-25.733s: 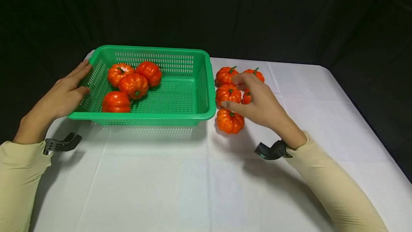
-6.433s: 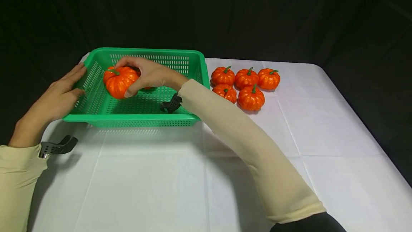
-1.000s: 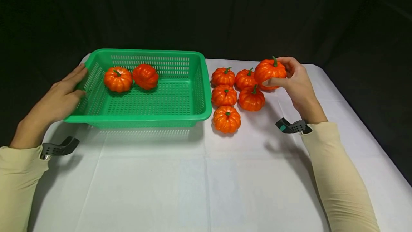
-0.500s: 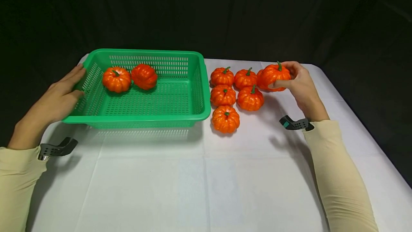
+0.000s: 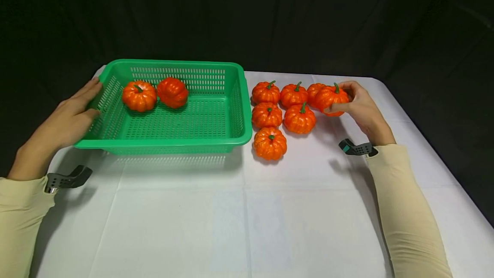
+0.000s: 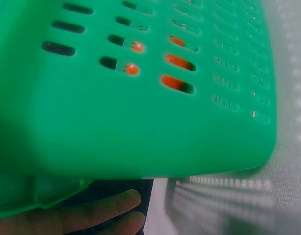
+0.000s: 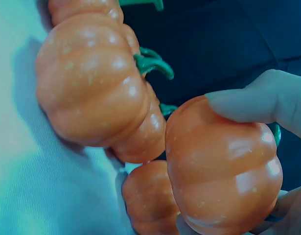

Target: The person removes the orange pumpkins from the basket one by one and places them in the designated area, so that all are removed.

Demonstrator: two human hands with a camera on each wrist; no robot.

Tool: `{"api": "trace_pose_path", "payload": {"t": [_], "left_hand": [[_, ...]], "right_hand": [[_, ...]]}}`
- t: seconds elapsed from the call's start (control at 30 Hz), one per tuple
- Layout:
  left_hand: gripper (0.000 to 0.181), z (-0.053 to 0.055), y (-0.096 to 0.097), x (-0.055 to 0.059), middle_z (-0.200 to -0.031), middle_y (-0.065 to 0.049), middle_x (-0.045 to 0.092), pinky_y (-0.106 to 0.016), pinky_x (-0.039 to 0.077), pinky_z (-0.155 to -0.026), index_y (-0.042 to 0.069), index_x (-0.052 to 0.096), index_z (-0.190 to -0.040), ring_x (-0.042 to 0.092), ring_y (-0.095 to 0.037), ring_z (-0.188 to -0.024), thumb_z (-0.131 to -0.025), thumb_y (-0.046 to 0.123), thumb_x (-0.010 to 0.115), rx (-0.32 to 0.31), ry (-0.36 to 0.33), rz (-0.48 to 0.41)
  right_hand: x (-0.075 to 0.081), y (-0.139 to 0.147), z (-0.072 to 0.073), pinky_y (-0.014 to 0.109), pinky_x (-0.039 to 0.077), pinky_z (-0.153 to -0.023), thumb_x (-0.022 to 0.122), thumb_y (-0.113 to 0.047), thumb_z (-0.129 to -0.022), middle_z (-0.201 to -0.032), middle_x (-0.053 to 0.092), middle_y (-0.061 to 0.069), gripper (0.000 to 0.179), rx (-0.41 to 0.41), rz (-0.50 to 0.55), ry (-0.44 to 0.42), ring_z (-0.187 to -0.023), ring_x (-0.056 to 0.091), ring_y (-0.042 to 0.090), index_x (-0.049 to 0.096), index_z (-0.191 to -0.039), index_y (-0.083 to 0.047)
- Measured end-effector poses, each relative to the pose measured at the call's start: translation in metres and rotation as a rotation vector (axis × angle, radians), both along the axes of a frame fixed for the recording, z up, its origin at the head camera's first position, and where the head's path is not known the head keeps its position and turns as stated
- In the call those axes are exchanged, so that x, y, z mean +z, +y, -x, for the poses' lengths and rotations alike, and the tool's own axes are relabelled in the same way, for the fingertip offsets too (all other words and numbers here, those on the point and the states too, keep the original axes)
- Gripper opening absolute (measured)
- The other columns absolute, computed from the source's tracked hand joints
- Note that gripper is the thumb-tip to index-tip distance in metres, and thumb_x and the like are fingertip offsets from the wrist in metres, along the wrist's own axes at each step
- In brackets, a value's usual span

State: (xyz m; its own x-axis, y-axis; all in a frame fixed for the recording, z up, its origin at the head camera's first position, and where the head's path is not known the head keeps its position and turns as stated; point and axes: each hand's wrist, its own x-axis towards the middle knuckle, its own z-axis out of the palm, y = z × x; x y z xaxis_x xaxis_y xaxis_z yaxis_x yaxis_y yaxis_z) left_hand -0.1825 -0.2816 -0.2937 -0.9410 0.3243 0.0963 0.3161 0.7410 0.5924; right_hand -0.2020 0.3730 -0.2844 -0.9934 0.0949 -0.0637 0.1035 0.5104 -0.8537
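Observation:
My right hand [image 5: 362, 105] grips a small orange pumpkin [image 5: 331, 100] with a green stem, thumb on the near side and fingers behind. The right wrist view shows this pumpkin [image 7: 223, 169] between thumb and fingers, close beside other pumpkins [image 7: 91, 81]. Whether it touches the table is unclear. My left hand [image 5: 71, 119] rests with extended fingers against the left end of a green slotted basket [image 5: 166, 142]. Two pumpkins, one upright [image 5: 140, 96] and one tipped on its side [image 5: 172, 92], lie in the basket's left half. In the left wrist view fingers [image 6: 106, 208] show below the basket wall [image 6: 140, 132].
Several pumpkins stand right of the basket: a left column with a front pumpkin [image 5: 270, 143], a second column with its nearer pumpkin [image 5: 299, 118], and one partly hidden pumpkin [image 5: 314, 91] behind the held one. White cloth [image 5: 173, 222] covers the table; black fabric [image 5: 247, 16] hangs behind.
Over the last second my right hand has lowered the pumpkin and shifted slightly right. Compared with the oldest frame, fewer pumpkins are in the basket and more stand on the table. The left hand stays put.

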Motion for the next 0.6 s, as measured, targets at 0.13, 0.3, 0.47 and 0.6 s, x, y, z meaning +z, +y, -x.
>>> {"api": "trace_pose_path", "payload": {"t": [0.13,0.3,0.47,0.6], "left_hand": [[0.061,0.000,0.000,-0.001,-0.172,-0.019,-0.003,-0.058,-0.003,-0.121,-0.007,0.011,-0.162,-0.002,-0.044,-0.155,-0.108,0.008,0.034,0.006,0.010,0.003],[0.060,0.001,-0.001,-0.001,-0.171,-0.021,-0.004,-0.057,-0.004,-0.121,-0.009,0.010,-0.161,-0.004,-0.045,-0.154,-0.108,0.007,0.034,0.004,0.008,0.011],[0.060,0.001,0.000,-0.001,-0.171,-0.021,-0.003,-0.058,-0.003,-0.121,-0.009,0.010,-0.161,-0.002,-0.045,-0.154,-0.108,0.007,0.034,0.008,0.010,0.012],[0.061,0.001,-0.001,-0.002,-0.171,-0.019,-0.004,-0.058,-0.004,-0.121,-0.007,0.010,-0.162,-0.003,-0.044,-0.155,-0.108,0.008,0.034,0.005,0.009,0.011]], "right_hand": [[-0.003,0.004,0.001,0.022,0.049,-0.095,0.081,-0.007,-0.086,-0.136,0.043,0.004,0.071,0.002,-0.014,-0.017,-0.124,0.041,0.024,0.039,-0.142,-0.009],[-0.007,0.008,0.003,0.026,0.049,-0.096,0.083,-0.008,-0.084,-0.140,0.042,0.006,0.075,0.008,-0.036,-0.038,-0.126,0.040,0.025,0.038,-0.144,-0.009],[-0.011,0.011,0.005,0.037,0.046,-0.104,0.083,-0.010,-0.085,-0.147,0.039,0.010,0.081,0.020,-0.052,-0.075,-0.130,0.037,0.028,0.035,-0.149,-0.006],[-0.015,0.015,0.007,0.040,0.043,-0.108,0.084,-0.008,-0.085,-0.147,0.038,0.010,0.082,0.030,-0.060,-0.090,-0.131,0.036,0.028,0.035,-0.150,-0.005]]}}
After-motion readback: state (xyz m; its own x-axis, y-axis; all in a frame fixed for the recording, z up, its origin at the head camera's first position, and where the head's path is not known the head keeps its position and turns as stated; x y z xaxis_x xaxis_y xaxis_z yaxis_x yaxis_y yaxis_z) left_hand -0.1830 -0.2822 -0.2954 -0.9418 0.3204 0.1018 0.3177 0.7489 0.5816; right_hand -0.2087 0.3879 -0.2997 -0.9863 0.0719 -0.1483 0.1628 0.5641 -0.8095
